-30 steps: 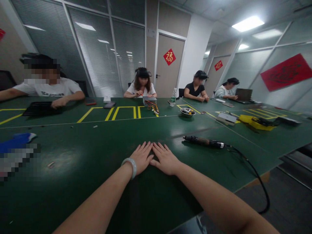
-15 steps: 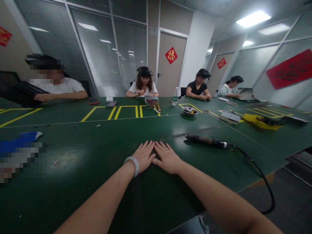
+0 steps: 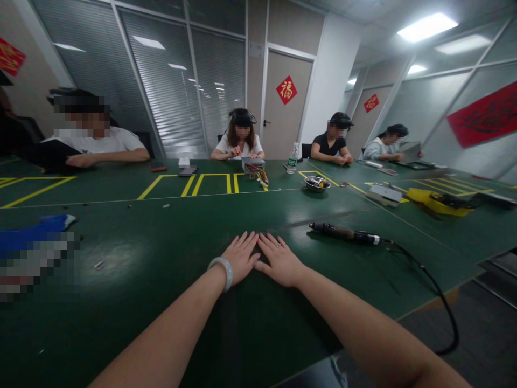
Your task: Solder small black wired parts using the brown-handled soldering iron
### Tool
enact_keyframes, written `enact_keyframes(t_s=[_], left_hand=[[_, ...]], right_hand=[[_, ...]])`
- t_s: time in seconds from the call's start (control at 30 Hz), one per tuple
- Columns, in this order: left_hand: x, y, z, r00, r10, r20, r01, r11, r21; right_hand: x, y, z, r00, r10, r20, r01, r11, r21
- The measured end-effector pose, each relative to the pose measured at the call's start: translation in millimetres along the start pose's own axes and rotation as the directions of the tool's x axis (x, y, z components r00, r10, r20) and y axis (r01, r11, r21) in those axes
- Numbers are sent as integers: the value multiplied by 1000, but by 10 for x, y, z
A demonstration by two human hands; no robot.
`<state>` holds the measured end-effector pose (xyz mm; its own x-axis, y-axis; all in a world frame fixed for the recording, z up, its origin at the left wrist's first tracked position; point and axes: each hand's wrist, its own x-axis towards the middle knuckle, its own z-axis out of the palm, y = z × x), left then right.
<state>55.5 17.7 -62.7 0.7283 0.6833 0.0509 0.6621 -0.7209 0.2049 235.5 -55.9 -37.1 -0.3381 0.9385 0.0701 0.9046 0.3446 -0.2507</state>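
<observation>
Both Hands Rest Flat on a Green Table (image 3: pixel 161 237), a Black Corded Tool (image 3: pixel 343 233) to the Right

The black corded tool lies on its side on the tabletop, near the right hand (image 3: pixel 281 261) but apart from it, its narrow tip pointing left. From its other end a cable (image 3: pixel 421 265) curves right and down past the table edge.

The right hand lies palm down and fully open, fingers extended, gripping nothing; a ring sits on one finger. The left hand (image 3: pixel 240 257) lies the same way, open and unloaded, a pale bangle (image 3: pixel 228 272) around its wrist. The fingertips of the two hands meet in a point, and the thumbs come close together.

Beyond the tool stand a metal bowl (image 3: pixel 317 187) of small parts, an upright bottle (image 3: pixel 292 159) and a light-coloured box (image 3: pixel 384 195). Farther right lies a yellow item (image 3: pixel 440 202) with something black on it. At far left is a blue object (image 3: pixel 36 231).

Across the table, a person in a white top (image 3: pixel 242 141) has both hands at a metal case (image 3: pixel 253 163) trailing coloured wires.
</observation>
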Motion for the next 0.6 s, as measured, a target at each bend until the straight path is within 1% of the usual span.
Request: enact_keyframes(t_s=[0.17, 0.23, 0.3, 0.33, 0.37, 0.4, 0.43, 0.47, 0.53, 0.57, 0.6], left_hand=[[-10, 6, -19, 1000, 8, -11, -8, 1000, -19], [-9, -2, -17, 1000, 21, -18, -21, 1000, -22], [-8, -12, -19, 1000, 23, -13, -23, 999, -25], [-8, -16, -23, 1000, 21, -7, -21, 999, -27], [-9, -18, -30, 1000, 20, 1, -20, 999, -30], [-12, -17, -40, 1000, 18, 7, -18, 999, -34], [-16, -14, -51, 1000, 18, 12, -18, 999, -40], [-21, -6, -63, 1000, 21, 17, -20, 999, -46], [-32, 18, -89, 1000, 15, 22, -14, 998, -57], [-37, 33, -100, 1000, 8, 23, -7, 998, -60], [-41, 49, -109, 1000, -1, 22, 2, 998, -61]], right_hand=[[-2, -4, -6, 1000, 4, 25, -5, 999, 54], [-11, 36, -40, 1000, 17, 3, -17, 995, 100], [-50, 161, -120, 995, 73, -71, -65, 991, 115], [-91, 268, -177, 984, 125, -126, -113, 988, 103], [-154, 408, -245, 963, 191, -188, -179, 981, 81], [-244, 584, -318, 928, 268, -258, -263, 963, 53], [-363, 793, -391, 876, 349, -332, -361, 932, 27], [-512, 1030, -459, 810, 426, -403, -463, 886, 6], [-888, 1562, -559, 641, 546, -540, -660, 751, -24], [-1101, 1837, -587, 564, 585, -583, -734, 679, -29], [-1316, 2105, -600, 509, 615, -602, -782, 623, -25]])
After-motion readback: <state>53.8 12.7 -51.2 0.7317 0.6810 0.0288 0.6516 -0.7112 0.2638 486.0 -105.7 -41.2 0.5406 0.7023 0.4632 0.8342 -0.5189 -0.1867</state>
